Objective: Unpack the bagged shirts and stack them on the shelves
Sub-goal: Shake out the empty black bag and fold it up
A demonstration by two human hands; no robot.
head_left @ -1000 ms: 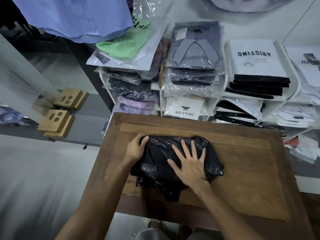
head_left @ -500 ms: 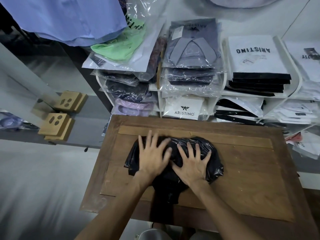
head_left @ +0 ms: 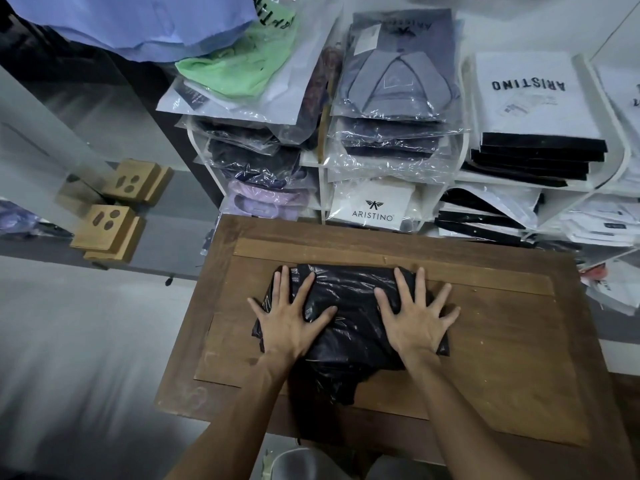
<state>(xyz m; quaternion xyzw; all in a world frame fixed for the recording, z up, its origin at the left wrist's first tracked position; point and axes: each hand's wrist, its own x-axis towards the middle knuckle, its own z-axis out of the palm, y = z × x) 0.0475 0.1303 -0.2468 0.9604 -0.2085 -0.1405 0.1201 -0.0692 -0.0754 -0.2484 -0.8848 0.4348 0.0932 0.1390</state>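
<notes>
A black shirt in a shiny clear bag (head_left: 349, 323) lies on the wooden table (head_left: 502, 358), its loose end hanging toward me. My left hand (head_left: 291, 323) presses flat on the bag's left side with fingers spread. On the right side my right hand (head_left: 415, 320) presses flat too, fingers spread. Behind the table stand white shelves (head_left: 322, 174) packed with bagged shirts: a grey shirt (head_left: 394, 71) on top in the middle, a green one (head_left: 239, 64) to the left.
Black and white Aristino boxes (head_left: 533, 112) fill the shelf at the right. Wooden blocks (head_left: 107, 226) sit on a grey ledge at the left. A blue shirt (head_left: 138, 19) hangs above. More bagged goods (head_left: 609, 285) lie beyond the table's right edge.
My hands have slid apart from the middle of the bag to its left and right sides, flattening it. The left hand went from the bag's far left corner onto its top.
</notes>
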